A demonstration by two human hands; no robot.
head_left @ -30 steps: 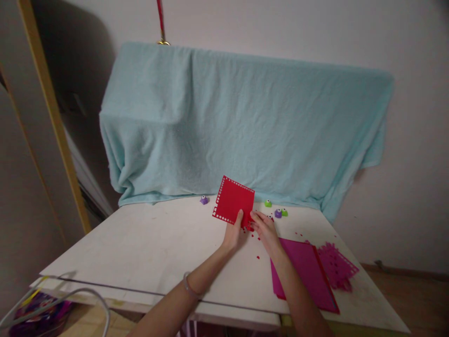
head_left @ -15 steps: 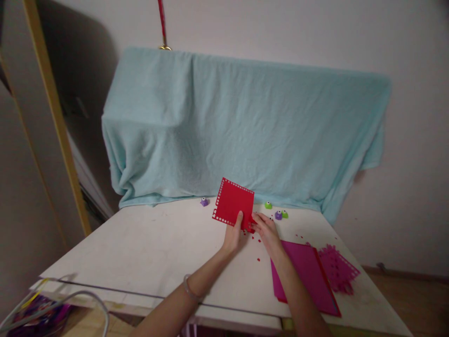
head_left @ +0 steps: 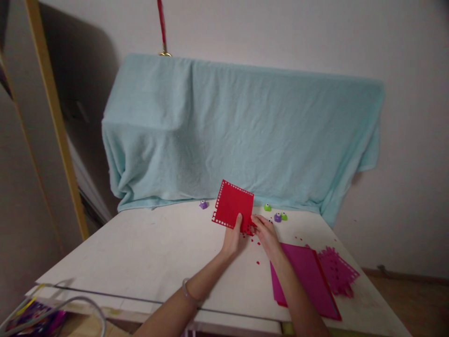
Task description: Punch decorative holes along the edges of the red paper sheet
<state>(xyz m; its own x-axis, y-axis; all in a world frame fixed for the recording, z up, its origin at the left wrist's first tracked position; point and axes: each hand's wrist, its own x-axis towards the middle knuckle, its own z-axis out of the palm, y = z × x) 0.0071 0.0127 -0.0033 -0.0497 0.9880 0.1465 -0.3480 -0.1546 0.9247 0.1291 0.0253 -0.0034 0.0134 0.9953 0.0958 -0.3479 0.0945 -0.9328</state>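
A red sheet of paper [head_left: 233,203] is held up above the table, with rows of small punched shapes along its top, left and bottom edges. My left hand [head_left: 232,238] grips its lower edge, thumb across the front. Fingers of my right hand [head_left: 265,233] are pinched together at the sheet's lower right edge, where a cut-out strip hangs; the fingertips partly hide what they grip. Tiny red paper bits [head_left: 258,262] lie on the table below.
Small one-eyed pieces, purple [head_left: 203,204] and green [head_left: 267,207], stand near the back, with another purple one [head_left: 277,217]. Magenta sheets [head_left: 306,276] and a punched magenta piece [head_left: 337,269] lie on the white table [head_left: 140,252] at right. A light-blue cloth [head_left: 245,131] hangs behind.
The view has tilted slightly. My right hand's fingers have shifted a little at the red paper's lower right edge, where the cut-out strip now shows more; my left hand keeps its grip.
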